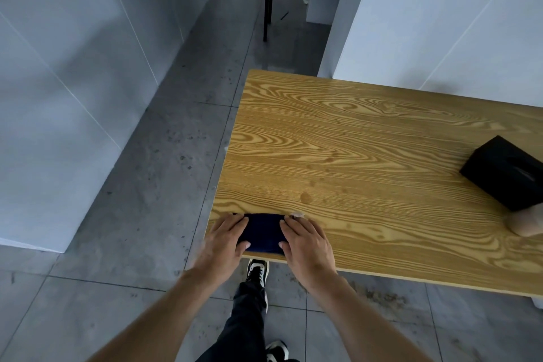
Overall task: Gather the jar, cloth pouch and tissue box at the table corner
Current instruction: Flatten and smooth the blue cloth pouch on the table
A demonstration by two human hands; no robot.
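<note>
Cloth pouch (262,231): dark navy, lying flat at the near left corner of the table, close to its front edge.
Left hand (222,241): laid on the pouch's left end, fingers fairly straight, thumb over the cloth; pressing, no clamped grip seen.
Right hand (305,241): laid on the pouch's right end in the same way, fingers extended, thumb on the cloth.
Tissue box (507,172): black, set askew at the right edge of view, well apart from the pouch.
Pale object (527,222): just beside the box's near end, partly cut off; cannot tell what it is.
Table (367,132): light wood grain.
Floor (117,244): grey tiles; the person's dark trouser leg and black-and-white shoe (258,269) below the table edge.
</note>
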